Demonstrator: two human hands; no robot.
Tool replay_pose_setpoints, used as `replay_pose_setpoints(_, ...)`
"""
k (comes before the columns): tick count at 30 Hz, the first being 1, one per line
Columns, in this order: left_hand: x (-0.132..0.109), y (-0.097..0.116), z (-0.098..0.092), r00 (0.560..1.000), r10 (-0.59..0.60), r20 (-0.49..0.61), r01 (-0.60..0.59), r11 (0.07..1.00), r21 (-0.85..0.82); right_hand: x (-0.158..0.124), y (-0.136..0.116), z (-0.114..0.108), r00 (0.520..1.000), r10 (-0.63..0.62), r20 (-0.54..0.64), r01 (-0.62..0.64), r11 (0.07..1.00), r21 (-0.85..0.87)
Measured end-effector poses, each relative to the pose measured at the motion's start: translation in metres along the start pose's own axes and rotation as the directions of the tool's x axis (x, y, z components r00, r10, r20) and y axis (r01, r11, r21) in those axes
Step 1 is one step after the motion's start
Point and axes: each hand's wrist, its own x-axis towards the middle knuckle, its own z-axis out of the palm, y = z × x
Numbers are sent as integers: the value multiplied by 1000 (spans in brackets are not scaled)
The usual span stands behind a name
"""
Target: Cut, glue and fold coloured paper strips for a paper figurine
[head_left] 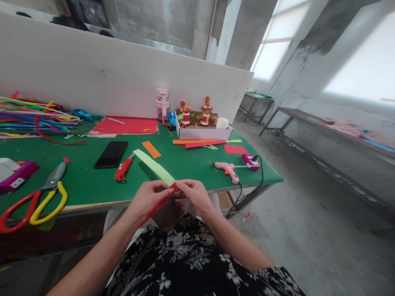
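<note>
Between my two hands, at the table's front edge, a light green paper strip [156,167] meets a red paper strip [156,208] at a corner. My left hand [151,197] pinches the papers from the left, its thumb on the red. On the other side my right hand [194,195] pinches the same corner with its fingertips. The green strip points up and left over the table, while the red one hangs down and left past my left wrist. Close by on the table lie a red-handled utility knife [124,167] and an orange paper piece [151,149].
Scissors [51,191] overhang the front edge at left, near a phone [111,154]. At right, a pink glue gun [227,169] trails a cable. Behind stand a box [202,133] holding paper figures, more paper strips [205,143], and a white board [123,74].
</note>
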Motion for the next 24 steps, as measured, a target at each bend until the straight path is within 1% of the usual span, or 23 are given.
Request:
replay_pose_setpoints(2, 0, 1, -4, 999, 15, 41, -19, 996, 91, 2, 0, -2, 1000, -4, 22, 6, 997, -75)
replay_pose_setpoints(4, 1, 2, -9, 994, 31, 102, -50, 981, 187, 3, 2, -2, 1000, -12, 11, 13, 995, -97)
replay_pose_setpoints(6, 3, 3, -13, 984, 48, 169, -95, 955, 282, 2, 7, 0, 999, -25, -23, 24, 997, -73)
replay_pose_setpoints(8, 6, 5, -18, 972, 89, 216, -168, 910, 378, 1, 13, 3, 997, -43, -66, 41, 999, -32)
replay_pose_setpoints(11, 10, 4, -23, 962, 159, 221, -245, 858, 452, 0, 18, 5, 996, -27, -86, 28, 1000, 6)
replay_pose_setpoints(15, 13, 1, -27, 954, 218, 206, -296, 793, 532, 0, 18, 4, 999, 38, -31, -37, 999, 9)
replay_pose_setpoints(18, 14, 0, -28, 948, 256, 187, -317, 762, 564, -2, 19, 4, 998, 49, -34, -48, 998, 45)
replay_pose_setpoints(20, 15, 3, -27, 951, 233, 202, -307, 773, 554, -4, 22, 5, 998, 51, -39, -49, 998, 39)
replay_pose_setpoints(22, 16, 6, -27, 959, 182, 216, -272, 797, 539, -7, 25, 6, 998, 39, -44, -39, 999, 8)
replay_pose_setpoints(24, 16, 9, -25, 971, 139, 196, -223, 824, 520, -8, 28, 7, 999, 26, -42, -27, 1000, -9)
